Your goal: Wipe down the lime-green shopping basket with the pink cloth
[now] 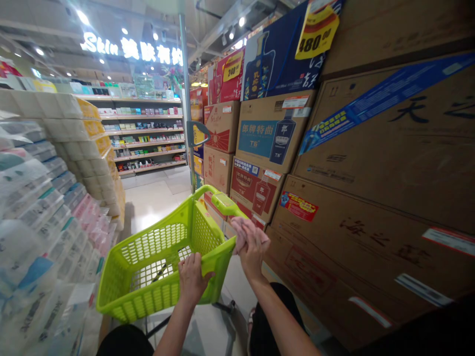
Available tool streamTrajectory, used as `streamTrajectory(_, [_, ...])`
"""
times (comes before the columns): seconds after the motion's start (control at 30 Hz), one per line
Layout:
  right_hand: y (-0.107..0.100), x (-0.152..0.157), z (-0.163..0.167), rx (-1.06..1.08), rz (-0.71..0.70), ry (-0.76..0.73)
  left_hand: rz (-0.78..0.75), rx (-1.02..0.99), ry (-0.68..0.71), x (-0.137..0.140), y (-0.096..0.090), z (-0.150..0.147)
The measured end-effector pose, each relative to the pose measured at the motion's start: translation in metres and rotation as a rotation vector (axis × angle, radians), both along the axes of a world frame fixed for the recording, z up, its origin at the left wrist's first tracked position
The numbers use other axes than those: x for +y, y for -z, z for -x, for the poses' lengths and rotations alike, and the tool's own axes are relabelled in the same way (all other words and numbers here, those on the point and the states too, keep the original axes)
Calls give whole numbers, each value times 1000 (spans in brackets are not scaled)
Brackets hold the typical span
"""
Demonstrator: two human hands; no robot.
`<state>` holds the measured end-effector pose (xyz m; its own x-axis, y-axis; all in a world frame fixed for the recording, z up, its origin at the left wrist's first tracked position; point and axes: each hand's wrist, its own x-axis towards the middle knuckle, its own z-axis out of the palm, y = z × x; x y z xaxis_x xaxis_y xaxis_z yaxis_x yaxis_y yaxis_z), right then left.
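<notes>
A lime-green shopping cart stands at an angle before me, its perforated basket bare down to the floor grid. My left hand grips the cart's near side rim, fingers hooked over the edge and thumb outside. My right hand is closed around a crumpled pink cloth and presses it to the corner of the cart by the handle. The part of the cloth under the palm is hidden.
Stacked cardboard cartons wall in the right side. Packs of tissue paper and plastic-wrapped packages are piled at left. A metal post rises beyond the cart. Shelves of small goods stand across the tiled floor.
</notes>
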<state>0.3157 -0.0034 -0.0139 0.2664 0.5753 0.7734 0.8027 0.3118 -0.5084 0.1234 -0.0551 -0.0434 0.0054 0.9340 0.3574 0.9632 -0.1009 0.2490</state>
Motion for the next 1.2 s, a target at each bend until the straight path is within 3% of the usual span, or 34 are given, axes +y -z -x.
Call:
streamTrajectory(0.1, [0, 9, 0, 79, -9, 20, 4, 7, -36, 4, -2, -2])
streamTrajectory(0.27, [68, -27, 76, 87, 104, -142, 20, 2, -37, 9, -3, -3])
streamTrajectory(0.33, [83, -31, 89, 147, 100, -165, 31, 0, -27, 8, -3, 0])
streamTrajectory(0.4, [75, -20, 80, 257, 101, -150, 37, 0, -16, 8, -4, 3])
streamTrajectory(0.53, [21, 18, 36, 532, 54, -43, 45, 0, -28, 10, -7, 3])
streamTrajectory(0.6, [10, 20, 32, 600, 43, -48, 45, 1, -36, 13, -7, 0])
streamTrajectory(0.67, [22, 6, 49, 610, 78, -103, 31, 5, -36, 16, -7, -4])
streamTrajectory(0.77, [66, -26, 92, 604, 157, -179, 4, 15, -32, 18, -6, -6])
streamTrajectory(0.83, [82, -33, 110, 623, 184, -200, 4, 26, -28, 17, -5, -4])
streamTrajectory(0.9, [73, -20, 107, 696, 157, -139, 23, 33, -24, 16, -6, -1])
streamTrajectory(0.97, [45, 8, 86, 809, 89, 14, 46, 31, -26, 16, -7, 1])
streamTrajectory(1.07, [11, 44, 54, 804, 29, 72, 61, 27, -41, 17, -7, 0])
streamTrajectory(1.13, [17, 43, 56, 722, 21, 54, 54, 24, -51, 19, -7, -2])
streamTrajectory(1.2, [49, 27, 77, 659, 46, 24, 40, 21, -56, 22, -6, -4])
